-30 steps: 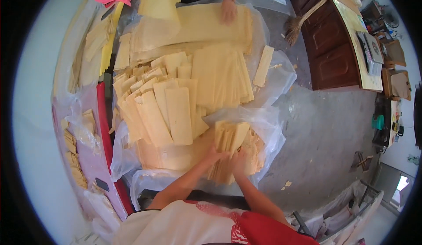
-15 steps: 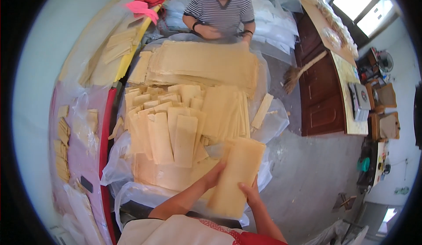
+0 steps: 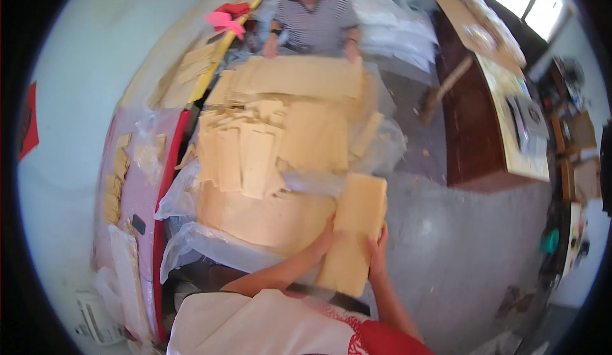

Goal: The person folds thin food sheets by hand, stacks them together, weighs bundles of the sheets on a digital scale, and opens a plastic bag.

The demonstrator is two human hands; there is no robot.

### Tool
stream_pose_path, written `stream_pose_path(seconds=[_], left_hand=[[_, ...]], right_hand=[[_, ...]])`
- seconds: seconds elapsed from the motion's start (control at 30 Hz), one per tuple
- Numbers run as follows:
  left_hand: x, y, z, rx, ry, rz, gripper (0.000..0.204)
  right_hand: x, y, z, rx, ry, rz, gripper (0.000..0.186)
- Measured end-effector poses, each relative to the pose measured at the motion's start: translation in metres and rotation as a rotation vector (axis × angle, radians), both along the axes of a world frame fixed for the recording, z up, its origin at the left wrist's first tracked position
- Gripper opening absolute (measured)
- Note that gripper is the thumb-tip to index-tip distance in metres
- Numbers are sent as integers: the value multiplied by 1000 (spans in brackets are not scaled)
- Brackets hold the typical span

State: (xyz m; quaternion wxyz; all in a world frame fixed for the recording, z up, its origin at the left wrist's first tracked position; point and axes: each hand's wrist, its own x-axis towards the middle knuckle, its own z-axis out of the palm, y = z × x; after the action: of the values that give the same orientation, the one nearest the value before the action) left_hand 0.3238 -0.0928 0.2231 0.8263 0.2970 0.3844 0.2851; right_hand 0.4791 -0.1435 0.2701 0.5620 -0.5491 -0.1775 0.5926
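Note:
Between my hands I hold a long rectangular stack of thin pale-yellow sheets (image 3: 354, 218) over the near right edge of the table. My left hand (image 3: 327, 235) grips its left side. On its right side, my right hand (image 3: 377, 253) has the thumb over the face and the fingers partly hidden behind. Just beyond are a pile of narrow folded pale-yellow strips (image 3: 245, 154) and a wider stack of sheets (image 3: 315, 135). A broad flat sheet (image 3: 268, 218) lies nearest me on clear plastic.
Across the table a person (image 3: 315, 17) in a striped shirt has both hands at the large far stack (image 3: 293, 78). A red-edged side table (image 3: 143, 189) runs along the left. At the right stand a wooden cabinet (image 3: 475, 125) and a broom (image 3: 440, 94).
The view has shifted, moving the table's contents up in the picture. I still hold the stack with both hands. The other person's hands have moved apart onto the far stack's edge.

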Motion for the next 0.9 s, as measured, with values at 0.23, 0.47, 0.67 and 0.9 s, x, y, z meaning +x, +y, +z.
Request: stream_pose_path(seconds=[0.23, 0.47, 0.67, 0.9], left_hand=[[114, -37, 45, -493, -406, -34, 57], [216, -72, 84, -490, -705, -282, 61], [255, -117, 48, -547, -453, -503, 62], [315, -106, 59, -763, -475, -626, 60]], right_hand=[[133, -72, 89, 94, -250, 149, 71], [275, -105, 72, 336, -207, -354, 73], [338, -107, 65, 610, 503, -206, 73], [403, -121, 55, 352, 467, -116, 73]])
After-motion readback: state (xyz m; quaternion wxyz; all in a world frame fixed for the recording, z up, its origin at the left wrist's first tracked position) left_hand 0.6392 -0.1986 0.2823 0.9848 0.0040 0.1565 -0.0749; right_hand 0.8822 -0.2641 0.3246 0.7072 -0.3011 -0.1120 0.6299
